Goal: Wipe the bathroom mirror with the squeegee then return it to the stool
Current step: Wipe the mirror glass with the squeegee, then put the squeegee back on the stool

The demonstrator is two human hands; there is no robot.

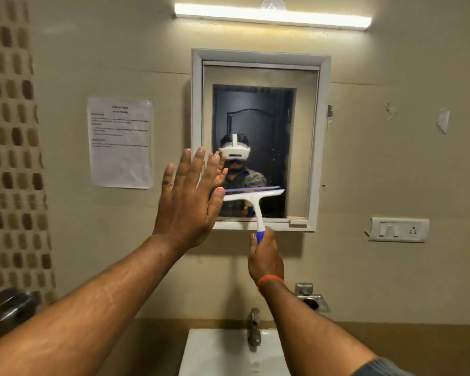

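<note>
Wall notice point(120, 142): print too blurred

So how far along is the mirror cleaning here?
Midway, it seems. The right hand holds the squeegee, blade low on the mirror, so a stroke is in hand. The left hand is spread open at the frame's left edge. How much glass is wiped I cannot tell. Left: returning it to the stool, which is out of view.

Notice point(120, 142) print too blurred to read, squeegee point(253, 198) handle end hidden inside right hand point(265, 257), sink point(217, 356) cut off below
</note>
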